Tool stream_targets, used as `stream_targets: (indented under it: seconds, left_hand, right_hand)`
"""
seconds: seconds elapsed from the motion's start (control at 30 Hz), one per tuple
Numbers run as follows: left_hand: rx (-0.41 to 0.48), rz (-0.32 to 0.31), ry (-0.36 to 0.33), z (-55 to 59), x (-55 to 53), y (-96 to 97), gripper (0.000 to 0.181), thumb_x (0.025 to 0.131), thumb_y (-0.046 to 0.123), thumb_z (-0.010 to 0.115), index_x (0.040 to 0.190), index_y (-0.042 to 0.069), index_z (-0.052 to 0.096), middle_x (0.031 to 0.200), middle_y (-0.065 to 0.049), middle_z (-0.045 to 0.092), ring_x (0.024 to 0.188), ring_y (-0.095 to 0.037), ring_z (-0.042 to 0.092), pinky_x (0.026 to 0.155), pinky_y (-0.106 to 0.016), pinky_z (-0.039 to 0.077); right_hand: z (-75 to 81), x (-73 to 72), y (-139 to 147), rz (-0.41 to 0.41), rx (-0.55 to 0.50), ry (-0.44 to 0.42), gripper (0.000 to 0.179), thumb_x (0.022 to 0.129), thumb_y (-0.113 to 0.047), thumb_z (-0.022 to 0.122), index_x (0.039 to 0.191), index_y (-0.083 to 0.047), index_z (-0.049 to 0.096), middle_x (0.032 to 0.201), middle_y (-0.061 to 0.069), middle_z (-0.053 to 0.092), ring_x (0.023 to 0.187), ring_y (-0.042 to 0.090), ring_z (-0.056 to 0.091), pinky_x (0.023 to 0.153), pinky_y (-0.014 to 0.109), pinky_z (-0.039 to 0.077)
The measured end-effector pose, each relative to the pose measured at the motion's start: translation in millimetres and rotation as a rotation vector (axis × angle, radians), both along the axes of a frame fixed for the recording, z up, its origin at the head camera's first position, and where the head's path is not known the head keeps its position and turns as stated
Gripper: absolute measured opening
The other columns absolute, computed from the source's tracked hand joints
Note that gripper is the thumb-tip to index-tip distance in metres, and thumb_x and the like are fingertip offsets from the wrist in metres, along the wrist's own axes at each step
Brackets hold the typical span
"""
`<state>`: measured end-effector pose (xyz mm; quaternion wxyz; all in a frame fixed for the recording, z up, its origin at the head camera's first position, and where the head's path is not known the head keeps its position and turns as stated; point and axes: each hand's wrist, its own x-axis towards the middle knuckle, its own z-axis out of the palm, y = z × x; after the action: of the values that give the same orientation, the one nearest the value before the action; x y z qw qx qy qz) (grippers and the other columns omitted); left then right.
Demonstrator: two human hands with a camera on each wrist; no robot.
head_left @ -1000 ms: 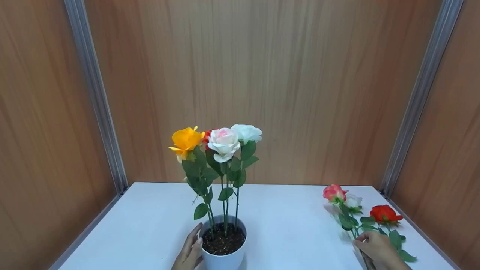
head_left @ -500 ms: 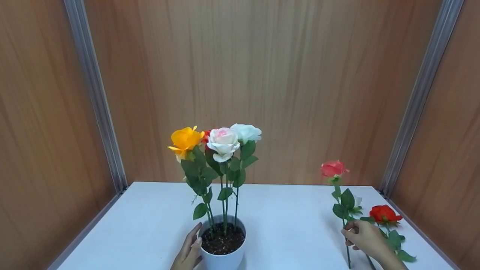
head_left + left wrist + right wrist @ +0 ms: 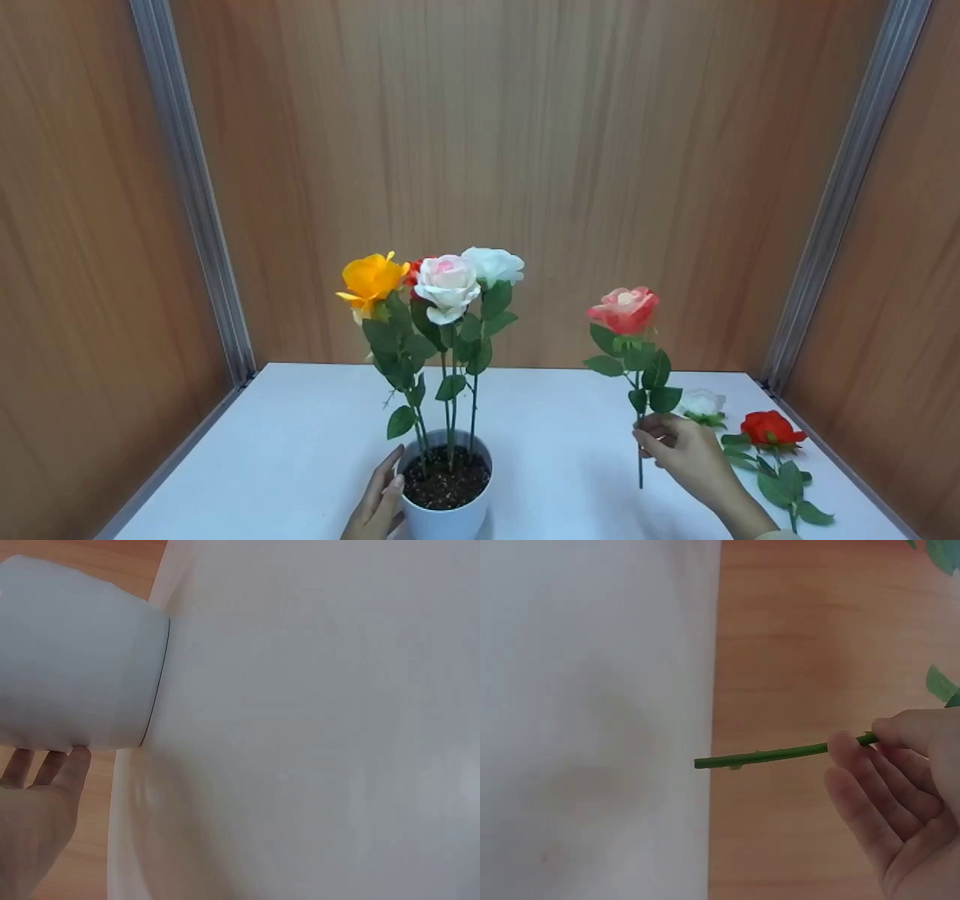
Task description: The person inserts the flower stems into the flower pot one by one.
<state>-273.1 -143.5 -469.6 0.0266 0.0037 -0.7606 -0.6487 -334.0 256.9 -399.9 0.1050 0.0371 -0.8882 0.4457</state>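
Note:
In the head view a white flowerpot [image 3: 450, 523] of dark soil [image 3: 448, 482] stands upright. Rising from it are a yellow rose [image 3: 373, 279], a pale pink rose [image 3: 448, 289], a white rose [image 3: 495, 266] and a partly hidden red bloom [image 3: 412, 273]. My left hand [image 3: 375, 501] rests its fingertips on the pot's left side; the left wrist view shows the fingers [image 3: 73, 769] touching the wall. A coral-pink rose [image 3: 624, 310] is held upright above the table by my right hand [image 3: 679, 450], which pinches its green stem [image 3: 772, 756]; the stem's lower end hangs free.
On the white table [image 3: 555, 450] at the right lie a white rose [image 3: 703, 403] and a red rose [image 3: 771, 429] with leafy stems. Wood-grain panels [image 3: 570, 172] enclose the table at the back and both sides, joined by grey metal corner posts [image 3: 199, 195].
My right hand has lifted the coral-pink rose off the table, turned it upright and moved it left toward the pot. The left hand has stayed against the pot.

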Motion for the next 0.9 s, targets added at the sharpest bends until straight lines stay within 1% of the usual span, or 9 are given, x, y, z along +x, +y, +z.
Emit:
stream_targets:
  seconds: [0.13,0.27,0.37,0.43,0.5,0.6,0.73,0.9]
  left_hand:
    - [0.002,-0.005,0.001,0.9,1.2,0.0,0.073,0.091,0.059,0.037,0.145,0.014,0.019,0.146,-0.026,0.012,0.127,-0.054,0.01,0.085,-0.069,0.035]
    - [0.002,-0.009,0.003,0.7,2.0,-0.1,0.071,0.092,0.058,0.037,0.145,0.014,0.019,0.146,-0.026,0.012,0.128,-0.053,0.01,0.085,-0.068,0.035]
    - [0.0,-0.001,0.005,0.9,1.8,0.2,0.071,0.091,0.058,0.038,0.145,0.015,0.02,0.147,-0.026,0.012,0.128,-0.053,0.009,0.085,-0.069,0.035]
    - [-0.006,0.005,0.004,1.4,1.1,0.6,0.073,0.091,0.06,0.038,0.145,0.015,0.02,0.147,-0.026,0.012,0.128,-0.053,0.009,0.085,-0.069,0.035]
    - [-0.012,0.008,0.002,2.0,0.4,1.1,0.075,0.089,0.061,0.038,0.145,0.015,0.02,0.147,-0.025,0.012,0.128,-0.053,0.009,0.085,-0.069,0.035]
    - [-0.013,0.003,0.001,2.2,-0.4,1.4,0.077,0.089,0.062,0.038,0.146,0.014,0.019,0.148,-0.023,0.01,0.128,-0.053,0.006,0.085,-0.07,0.034]
    - [0.0,-0.005,0.01,1.0,-0.5,1.2,0.076,0.089,0.061,0.039,0.146,0.014,0.018,0.148,-0.023,0.008,0.129,-0.052,0.004,0.085,-0.071,0.032]
    - [0.004,-0.003,-0.001,0.5,-0.2,1.6,0.076,0.089,0.061,0.039,0.146,0.014,0.019,0.148,-0.023,0.008,0.129,-0.052,0.003,0.086,-0.071,0.031]
  right_hand:
    - [11.0,10.7,-19.6,0.092,0.028,0.105,0.017,0.084,-0.027,0.067,0.097,-0.016,0.067,0.083,-0.003,0.066,0.072,0.013,0.063,0.065,0.028,0.056]
    - [21.0,18.3,-39.2,0.192,0.058,0.216,0.019,0.087,-0.032,0.064,0.099,-0.017,0.066,0.086,-0.008,0.067,0.076,0.008,0.063,0.07,0.026,0.055]
    - [28.6,22.1,-54.9,0.264,0.059,0.283,0.021,0.087,-0.037,0.061,0.099,-0.02,0.065,0.085,-0.012,0.067,0.076,0.006,0.064,0.069,0.023,0.054]
    - [33.3,25.2,-65.4,0.313,0.057,0.331,0.022,0.088,-0.04,0.059,0.099,-0.021,0.064,0.083,-0.013,0.066,0.074,0.006,0.064,0.065,0.023,0.055]
    - [37.5,28.0,-75.7,0.355,0.051,0.374,0.019,0.09,-0.038,0.057,0.099,-0.023,0.063,0.082,-0.014,0.066,0.073,0.007,0.064,0.062,0.024,0.055]
    - [42.6,32.7,-91.9,0.406,0.026,0.391,0.013,0.092,-0.031,0.056,0.101,-0.024,0.062,0.083,-0.014,0.065,0.074,0.007,0.064,0.06,0.025,0.055]
    - [47.6,38.3,-113.7,0.467,-0.009,0.394,0.013,0.094,-0.026,0.054,0.104,-0.022,0.061,0.086,-0.012,0.065,0.077,0.009,0.064,0.06,0.026,0.055]
    - [50.9,41.8,-139.1,0.523,-0.051,0.457,0.013,0.094,-0.024,0.054,0.104,-0.02,0.061,0.088,-0.012,0.065,0.076,0.008,0.063,0.059,0.025,0.055]
